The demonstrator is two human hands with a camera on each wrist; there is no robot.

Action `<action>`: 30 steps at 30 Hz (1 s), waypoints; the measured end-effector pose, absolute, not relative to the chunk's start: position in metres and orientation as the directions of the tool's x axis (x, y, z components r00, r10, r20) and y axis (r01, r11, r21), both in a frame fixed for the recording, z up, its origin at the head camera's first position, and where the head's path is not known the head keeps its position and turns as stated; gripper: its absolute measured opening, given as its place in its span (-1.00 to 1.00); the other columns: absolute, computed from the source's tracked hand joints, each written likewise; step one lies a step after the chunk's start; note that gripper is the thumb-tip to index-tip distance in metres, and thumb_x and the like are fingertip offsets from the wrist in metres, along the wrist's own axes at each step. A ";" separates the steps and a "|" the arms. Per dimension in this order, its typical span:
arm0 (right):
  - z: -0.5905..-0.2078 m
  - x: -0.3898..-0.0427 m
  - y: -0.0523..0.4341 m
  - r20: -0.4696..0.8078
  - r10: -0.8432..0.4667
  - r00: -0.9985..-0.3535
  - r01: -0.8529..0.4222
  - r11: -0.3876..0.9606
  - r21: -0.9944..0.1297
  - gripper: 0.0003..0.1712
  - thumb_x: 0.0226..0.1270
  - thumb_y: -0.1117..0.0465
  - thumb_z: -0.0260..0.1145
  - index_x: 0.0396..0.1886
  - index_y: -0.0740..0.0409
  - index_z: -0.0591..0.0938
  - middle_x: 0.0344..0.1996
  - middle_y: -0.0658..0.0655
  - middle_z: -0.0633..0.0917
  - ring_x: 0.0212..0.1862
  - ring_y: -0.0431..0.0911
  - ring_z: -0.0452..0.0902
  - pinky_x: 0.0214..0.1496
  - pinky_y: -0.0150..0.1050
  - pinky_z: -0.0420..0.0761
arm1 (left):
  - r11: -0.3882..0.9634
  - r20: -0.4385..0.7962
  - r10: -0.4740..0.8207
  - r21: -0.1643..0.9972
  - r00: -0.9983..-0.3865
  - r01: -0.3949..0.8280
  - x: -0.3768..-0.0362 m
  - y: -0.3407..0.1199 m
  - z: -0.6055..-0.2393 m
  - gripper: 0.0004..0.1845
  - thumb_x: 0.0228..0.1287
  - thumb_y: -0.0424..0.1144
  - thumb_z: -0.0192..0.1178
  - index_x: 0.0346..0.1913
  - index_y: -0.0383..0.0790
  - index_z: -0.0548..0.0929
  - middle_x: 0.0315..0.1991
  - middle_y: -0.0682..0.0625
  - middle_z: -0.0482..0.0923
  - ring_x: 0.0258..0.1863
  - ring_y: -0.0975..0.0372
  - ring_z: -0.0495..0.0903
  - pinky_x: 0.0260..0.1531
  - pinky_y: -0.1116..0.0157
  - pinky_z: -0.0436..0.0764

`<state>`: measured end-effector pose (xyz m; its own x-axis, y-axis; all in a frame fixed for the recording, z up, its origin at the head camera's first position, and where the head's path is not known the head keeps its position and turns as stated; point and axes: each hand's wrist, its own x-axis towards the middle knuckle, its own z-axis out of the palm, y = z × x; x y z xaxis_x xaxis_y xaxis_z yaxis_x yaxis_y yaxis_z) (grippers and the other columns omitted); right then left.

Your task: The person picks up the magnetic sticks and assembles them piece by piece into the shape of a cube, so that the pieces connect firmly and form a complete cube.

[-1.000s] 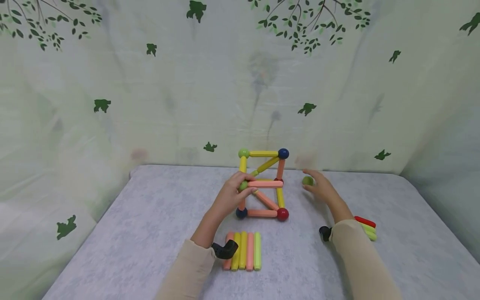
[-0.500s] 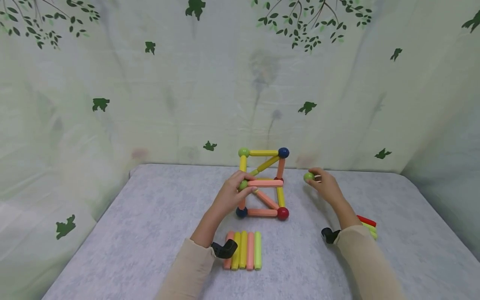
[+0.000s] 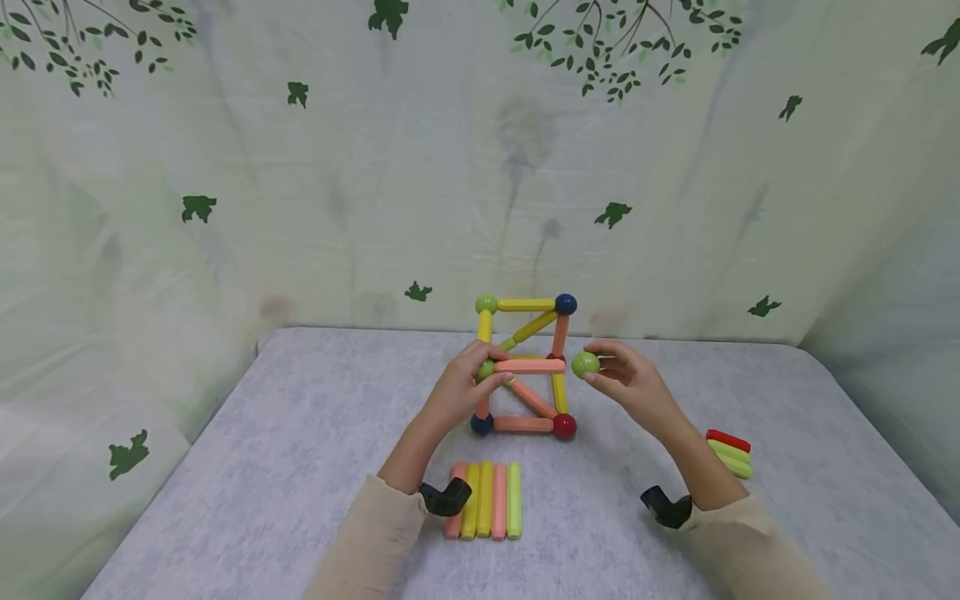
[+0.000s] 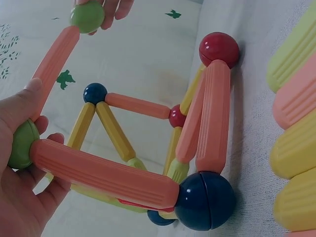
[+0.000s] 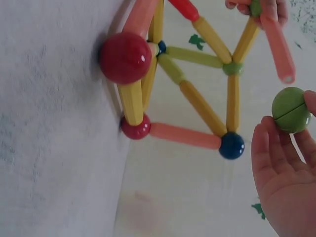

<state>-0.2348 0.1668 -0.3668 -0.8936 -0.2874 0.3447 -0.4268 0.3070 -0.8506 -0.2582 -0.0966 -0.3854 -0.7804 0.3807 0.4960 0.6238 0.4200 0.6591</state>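
Observation:
A frame of magnetic rods and balls stands on the table, with a red ball [image 3: 564,427] and a blue ball [image 4: 205,200] at its lower front corners. My left hand [image 3: 450,390] grips a green ball [image 4: 22,144] at the frame's upper front left corner. From that ball a pink rod [image 3: 528,367] reaches out level to the right, its far end bare in the right wrist view. Just off that end, my right hand [image 3: 636,392] pinches another green ball [image 5: 291,109] between thumb and fingers. A small gap shows between rod and ball.
In front of the frame lies a row of pink, yellow and green rods [image 3: 486,500], partly under the left wrist's camera. One red and several green rods [image 3: 729,454] lie beyond the right forearm. A leaf-printed cloth [image 3: 337,167] hangs behind the table.
My right hand has taken hold of the green ball, lifted it off the table and brought it left to the pink rod's end. The left hand keeps its grip in place.

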 end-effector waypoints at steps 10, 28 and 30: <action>-0.369 -0.225 0.159 0.356 -0.267 -0.895 -0.431 0.321 -0.843 -0.48 0.20 0.27 0.26 0.13 0.31 0.34 0.05 0.22 0.42 0.00 0.08 0.40 -0.03 -0.27 0.47 | 0.421 0.499 0.384 0.654 -0.777 0.628 -0.258 -0.096 -0.385 -0.81 0.15 -0.26 0.21 -0.15 -0.16 0.56 -0.37 0.09 0.37 -0.52 0.27 0.26 -0.56 0.35 0.30; -0.395 -0.155 0.112 0.159 -0.423 -0.892 -0.325 0.356 -0.876 -0.34 0.12 0.31 0.32 0.18 0.30 0.25 -0.20 0.17 0.38 -0.26 0.00 0.42 -0.22 -0.18 0.50 | 0.431 0.487 0.380 0.659 -0.786 0.617 -0.258 -0.097 -0.386 -0.80 0.16 -0.21 0.19 -0.14 -0.14 0.56 -0.36 0.10 0.36 -0.51 0.27 0.27 -0.54 0.34 0.32; -0.406 -0.157 0.108 0.121 -0.450 -0.885 -0.299 0.350 -0.888 -0.34 0.12 0.26 0.33 0.19 0.26 0.25 -0.21 0.19 0.38 -0.30 -0.04 0.43 -0.27 -0.24 0.50 | 0.435 0.485 0.376 0.659 -0.789 0.613 -0.258 -0.097 -0.386 -0.80 0.16 -0.21 0.19 -0.14 -0.14 0.56 -0.36 0.10 0.36 -0.50 0.27 0.27 -0.54 0.34 0.32</action>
<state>-0.1572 0.1085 -0.4064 -0.8850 -0.4497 0.1210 -0.2993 0.3502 -0.8875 -0.2575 -0.0967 -0.3857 -0.7892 0.3765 0.4852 0.6130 0.4353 0.6594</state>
